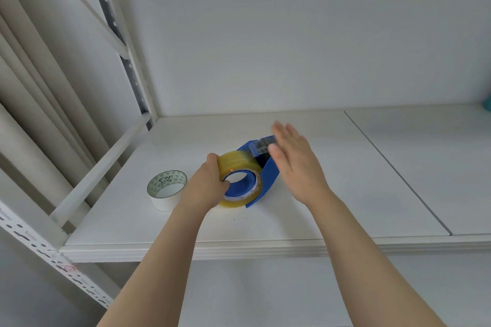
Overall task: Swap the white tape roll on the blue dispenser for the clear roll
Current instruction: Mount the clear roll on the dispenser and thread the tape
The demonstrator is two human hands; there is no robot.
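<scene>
The clear, yellowish tape roll (pixel 240 164) sits on the hub of the blue dispenser (pixel 268 175), which lies on the white shelf (pixel 332 188). My left hand (pixel 208 186) grips the roll's left side, thumb at the hub opening. A strip of clear tape runs from the roll up to the dispenser's front end (pixel 261 145). Just right of the dispenser, my right hand (pixel 297 162) hovers flat with fingers spread, holding nothing and partly covering the dispenser's front. The white tape roll (pixel 167 191) stands apart on the shelf, left of my left hand.
The shelf's back wall rises close behind the dispenser. A perforated metal upright (pixel 127 61) and a diagonal brace (pixel 101 167) stand at the left. A seam (pixel 398 172) splits the shelf board to the right. A teal object (pixel 487 103) peeks in at the far right edge.
</scene>
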